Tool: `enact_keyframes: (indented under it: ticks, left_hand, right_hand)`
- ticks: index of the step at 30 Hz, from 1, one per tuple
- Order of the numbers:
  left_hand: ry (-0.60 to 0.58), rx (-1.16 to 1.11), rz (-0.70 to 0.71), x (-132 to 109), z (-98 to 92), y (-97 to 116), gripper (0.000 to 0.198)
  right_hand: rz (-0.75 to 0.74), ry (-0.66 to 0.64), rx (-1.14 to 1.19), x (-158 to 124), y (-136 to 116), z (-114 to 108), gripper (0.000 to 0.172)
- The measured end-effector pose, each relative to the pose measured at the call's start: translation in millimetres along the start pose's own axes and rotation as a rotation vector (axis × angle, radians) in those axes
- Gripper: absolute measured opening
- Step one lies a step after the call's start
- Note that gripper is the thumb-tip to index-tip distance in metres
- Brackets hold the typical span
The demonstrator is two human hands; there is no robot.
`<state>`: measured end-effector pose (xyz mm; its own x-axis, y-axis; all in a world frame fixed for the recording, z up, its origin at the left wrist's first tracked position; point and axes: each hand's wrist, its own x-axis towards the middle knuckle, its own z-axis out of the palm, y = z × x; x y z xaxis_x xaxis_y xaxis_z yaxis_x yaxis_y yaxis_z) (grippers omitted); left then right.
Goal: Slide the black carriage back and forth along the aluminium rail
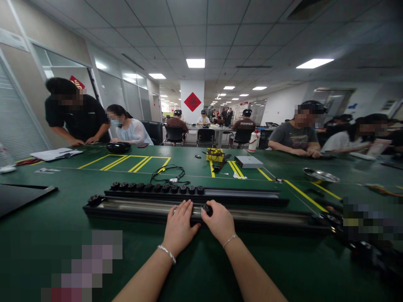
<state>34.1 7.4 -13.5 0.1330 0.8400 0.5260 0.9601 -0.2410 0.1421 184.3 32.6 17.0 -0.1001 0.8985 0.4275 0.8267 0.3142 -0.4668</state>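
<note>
On the surface, the front rail lies before the back rail, roughly parallel to it. A row of knobs sits along the back rail's left half. Behind that rail lies a cable; farther back and right, a box, with a bottle behind it. A bowl lies right, a panel left, papers behind the panel.

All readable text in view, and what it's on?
"PUMPKIN": back of the brown shirt.
Black shirt, chest lettering: too small to read.
White cable tag: marks too small to read.
Red diamond sign on pillar: not legible.
Red door sign: partly hidden, not legible.
</note>
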Motion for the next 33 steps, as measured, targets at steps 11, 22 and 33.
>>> enact_keyframes:
  ticks: [11, 22, 33]
  left_hand:
    - [-0.02, -0.011, -0.007, 1.2, -1.7, 1.7, 0.062]
    - [-0.027, -0.018, -0.015, 1.9, -4.7, 3.3, 0.059]
    - [-0.011, -0.008, -0.004, 1.5, -6.2, 3.2, 0.057]
  right_hand:
    - [0.008, -0.022, -0.024, 1.4, 0.4, -1.4, 0.019]
    - [0.0, -0.019, -0.005, 2.2, 3.1, -1.9, 0.017]
    - [0.011, -0.011, -0.02, 0.2, 1.1, -2.2, 0.018]
